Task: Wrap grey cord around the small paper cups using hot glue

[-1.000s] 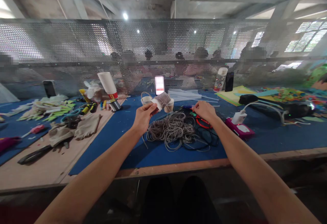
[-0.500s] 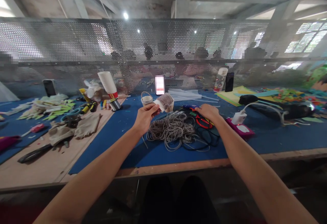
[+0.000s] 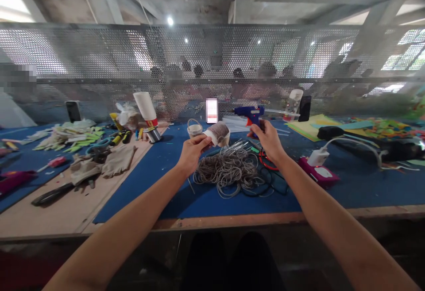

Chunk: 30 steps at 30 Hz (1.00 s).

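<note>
My left hand (image 3: 193, 153) is closed on the white rim of a paper cup (image 3: 217, 133), tipped on its side and partly wrapped in grey-brown cord. In my right hand (image 3: 269, 138) is a blue glue gun (image 3: 251, 112) with an orange trigger, raised above the table. Its nozzle points left, and a clear glue stick (image 3: 282, 112) sticks out of its back. Below both hands lies a loose heap of grey cord (image 3: 229, 171). A small white cup with a handle (image 3: 194, 128) stands behind my left hand.
A lit phone (image 3: 211, 110) leans on the mesh screen. Stacked paper cups (image 3: 145, 107) tilt at the left, near work gloves (image 3: 117, 160) and scraps. To the right are a white plug (image 3: 318, 155) on a magenta power block (image 3: 320, 174) and coloured sheets (image 3: 310, 126). A black cable runs beside the cord.
My right hand has lifted the glue gun off the table, and its nozzle is now up near the cup. My left hand still holds the wrapped cup. The view has shifted slightly.
</note>
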{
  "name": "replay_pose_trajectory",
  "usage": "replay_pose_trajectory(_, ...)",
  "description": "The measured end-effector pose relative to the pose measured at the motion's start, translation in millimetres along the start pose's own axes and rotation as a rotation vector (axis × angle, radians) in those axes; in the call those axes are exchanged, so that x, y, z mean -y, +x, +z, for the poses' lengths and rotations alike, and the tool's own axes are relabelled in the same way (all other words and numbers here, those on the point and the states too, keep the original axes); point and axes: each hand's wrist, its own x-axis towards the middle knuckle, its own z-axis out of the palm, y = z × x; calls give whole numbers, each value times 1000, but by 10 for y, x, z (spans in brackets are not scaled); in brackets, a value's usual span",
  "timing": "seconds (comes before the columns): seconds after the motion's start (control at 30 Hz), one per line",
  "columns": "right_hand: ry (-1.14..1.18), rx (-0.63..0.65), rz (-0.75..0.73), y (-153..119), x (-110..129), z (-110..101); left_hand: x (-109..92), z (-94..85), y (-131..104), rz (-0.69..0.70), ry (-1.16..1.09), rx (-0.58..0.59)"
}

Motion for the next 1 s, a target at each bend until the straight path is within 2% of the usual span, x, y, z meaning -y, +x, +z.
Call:
replay_pose_trajectory(0.1,15,20,11,-94,76,93,8,-8,5,13,32,-5)
replay_pose_trajectory(0.27,-173,84,2,-199,152,144,2,0,6,21,69,-38)
replay_pose_trajectory(0.47,-108,227,-48,-321,253,220,14,-20,16,16,66,-45)
replay_pose_trajectory(0.67,-318,225,-40,-371,210,265,26,-39,26,51,115,-46)
replay_pose_trajectory(1.0,-604,224,-256,-386,175,287,18,-27,32,81,130,-65)
